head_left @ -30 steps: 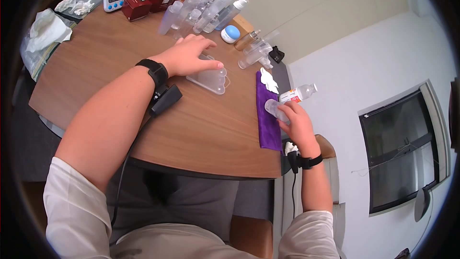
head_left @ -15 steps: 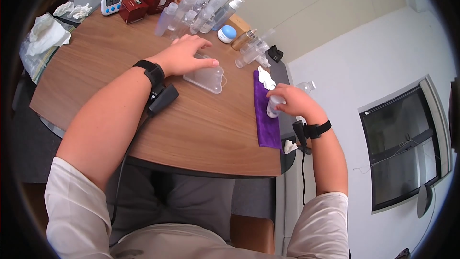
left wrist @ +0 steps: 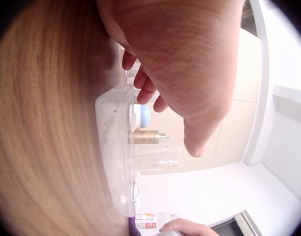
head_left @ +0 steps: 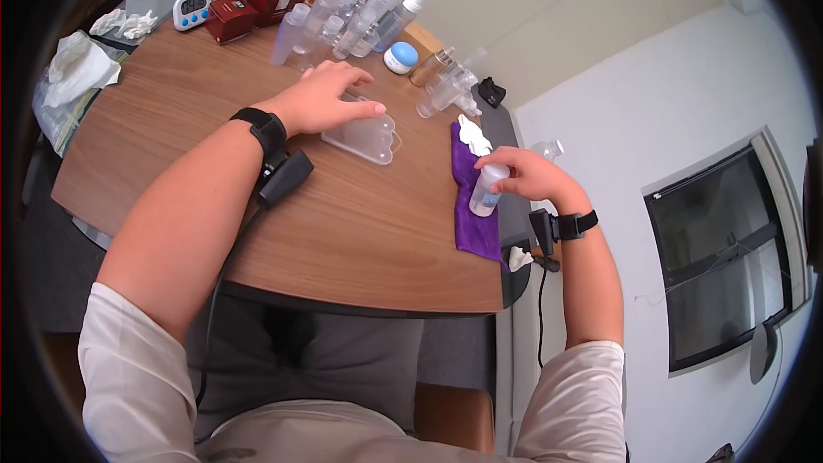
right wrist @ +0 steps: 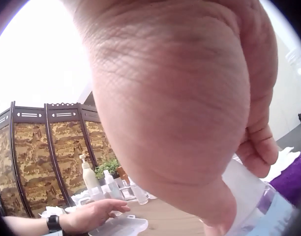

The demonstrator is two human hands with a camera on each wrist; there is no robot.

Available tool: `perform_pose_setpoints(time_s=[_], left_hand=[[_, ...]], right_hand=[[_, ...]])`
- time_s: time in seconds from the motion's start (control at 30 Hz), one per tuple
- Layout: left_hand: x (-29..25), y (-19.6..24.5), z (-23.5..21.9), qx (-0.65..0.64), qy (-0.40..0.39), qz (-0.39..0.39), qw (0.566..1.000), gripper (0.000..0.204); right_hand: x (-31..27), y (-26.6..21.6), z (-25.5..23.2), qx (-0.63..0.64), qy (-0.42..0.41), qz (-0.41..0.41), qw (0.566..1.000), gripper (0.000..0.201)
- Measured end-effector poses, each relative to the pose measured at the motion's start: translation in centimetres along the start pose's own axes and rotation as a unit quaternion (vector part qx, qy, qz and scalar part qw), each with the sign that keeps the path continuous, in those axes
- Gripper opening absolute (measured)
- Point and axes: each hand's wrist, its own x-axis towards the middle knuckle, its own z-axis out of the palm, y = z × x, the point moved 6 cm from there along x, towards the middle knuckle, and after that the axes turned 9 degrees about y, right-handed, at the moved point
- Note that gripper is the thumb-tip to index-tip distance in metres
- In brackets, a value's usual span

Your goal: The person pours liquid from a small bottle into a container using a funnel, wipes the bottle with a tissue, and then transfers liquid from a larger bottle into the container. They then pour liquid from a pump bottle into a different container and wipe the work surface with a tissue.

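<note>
A clear plastic bottle with a frosted cap (head_left: pixel 489 193) and a pale blue label is gripped by my right hand (head_left: pixel 538 175), over the purple towel (head_left: pixel 480 238). In the right wrist view the thumb and fingers curl around the upper part of the bottle (right wrist: pixel 246 189). On the wooden table, a clear plastic case (head_left: pixel 364 141) with a scalloped edge lies flat. My left hand (head_left: pixel 327 99) hovers at the far side of this case, fingers relaxed and thumb stretched out over it. The left wrist view shows the case (left wrist: pixel 113 142) below the loosely bent fingers.
Crumpled white tissue (head_left: pixel 473 135) sits on the towel's far end. Behind my right hand stands another clear bottle (head_left: pixel 547 151). Farther back are several spray bottles, a blue-lidded jar (head_left: pixel 400 58), dark red boxes (head_left: pixel 231 19) and a timer (head_left: pixel 191 9).
My right hand has turned and come round above the bottle, whose base now points toward me with the blue label showing. The left hand has stayed by the case.
</note>
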Motion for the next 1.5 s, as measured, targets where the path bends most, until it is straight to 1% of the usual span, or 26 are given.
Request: perform_pose_setpoints(time_s=[0.1,0.17,0.2,0.27,0.3,0.37,0.4,0.47,0.5,0.53,0.6,0.67,0.73,0.8,0.87,0.9,0.97,1.0,1.07,1.1,1.2,1.33,1.4,1.43,1.47,1.5], left_hand=[[0.0,-0.2,0.0,-0.008,0.007,-0.008,1.0,0.071],[0.0,-0.2,0.0,-0.011,0.011,-0.01,1.0,0.071],[0.1,-0.2,-0.1,-0.011,0.012,-0.009,1.0,0.071],[0.1,-0.3,0.0,-0.01,0.003,-0.007,1.0,0.071],[0.0,-0.4,0.0,-0.011,0.003,-0.009,1.0,0.071],[0.1,-0.4,0.0,-0.01,0.008,-0.01,1.0,0.071],[0.1,-0.3,-0.1,-0.009,0.008,-0.011,1.0,0.071],[0.1,-0.2,-0.1,-0.017,0.006,-0.014,1.0,0.07],[0.1,-0.2,-0.1,-0.016,0.006,-0.014,1.0,0.07],[0.2,-0.2,0.0,-0.012,0.005,-0.013,1.0,0.07],[0.2,-0.3,0.0,-0.008,0.003,-0.013,1.0,0.07],[0.3,-0.4,0.2,-0.005,-0.001,-0.01,1.0,0.07],[0.2,-0.5,0.4,-0.012,0.001,-0.012,1.0,0.071],[0.3,-0.4,0.2,-0.016,0.006,-0.011,1.0,0.071],[0.2,-0.4,0.2,-0.02,0.004,-0.016,1.0,0.07],[0.2,-0.4,0.2,-0.02,0.003,-0.016,1.0,0.07],[0.1,-0.4,0.2,-0.024,0.005,-0.022,0.999,0.069],[0.1,-0.4,0.1,-0.023,0.005,-0.025,0.999,0.069],[0.1,-0.4,0.1,-0.022,0.006,-0.026,0.999,0.069],[0.2,-0.5,0.2,-0.021,0.005,-0.026,0.999,0.069],[0.3,-0.6,0.3,-0.021,0.012,-0.014,1.0,0.069],[0.4,-0.7,0.4,-0.019,0.011,-0.018,1.0,0.068],[0.4,-0.8,0.3,-0.02,0.012,-0.019,1.0,0.068],[0.4,-0.8,0.3,-0.021,0.012,-0.018,1.0,0.068],[0.4,-0.7,0.4,-0.023,0.011,-0.015,1.0,0.068],[0.4,-0.7,0.5,-0.024,0.009,-0.014,1.0,0.068]], right_hand=[[0.4,0.1,0.0,-0.029,0.005,-0.015,0.999,0.046],[0.4,0.2,-0.2,-0.012,-0.015,0.028,0.999,0.044],[0.4,0.5,-0.3,-0.013,-0.014,0.027,0.999,0.044],[0.3,1.6,0.5,0.113,-0.073,0.068,0.989,0.043],[0.1,2.1,0.6,0.113,-0.074,0.068,0.988,0.043],[-0.7,2.8,0.9,0.267,-0.064,0.077,0.959,0.039],[-1.1,3.7,1.0,0.266,-0.065,0.076,0.959,0.039],[-1.9,5.5,0.8,0.316,-0.036,0.104,0.942,0.037],[-2.2,6.0,0.5,0.359,-0.006,0.101,0.928,0.036],[-2.3,6.5,0.4,0.359,-0.007,0.101,0.928,0.036],[-2.2,7.8,-0.6,0.313,0.099,0.11,0.938,0.037],[-1.9,8.5,0.2,0.298,0.097,0.124,0.942,0.036],[-1.1,8.6,1.3,0.213,0.076,0.118,0.967,0.036],[-1.0,7.5,0.6,0.2,0.066,0.121,0.97,0.037],[-0.7,5.6,0.0,0.098,0.058,0.013,0.993,0.039],[-0.5,5.7,-0.4,0.099,0.058,0.013,0.993,0.039],[0.0,6.6,-1.4,0.158,0.084,0.078,0.981,0.044],[0.3,6.6,-1.2,0.158,0.082,0.077,0.981,0.044],[0.7,6.4,-0.4,0.079,0.07,0.071,0.992,0.045],[0.7,5.6,0.2,0.134,0.108,0.062,0.983,0.047],[0.8,5.7,0.3,0.125,0.105,0.044,0.986,0.048],[-0.4,4.3,-0.6,0.128,0.073,0.068,0.987,0.048],[-1.0,2.9,0.2,0.06,0.077,0.062,0.993,0.047],[-1.2,3.5,0.5,0.099,0.097,0.04,0.99,0.044],[-1.4,2.9,0.4,0.099,0.098,0.041,0.989,0.044],[-1.6,2.6,0.3,0.073,0.101,0.089,0.988,0.043]])
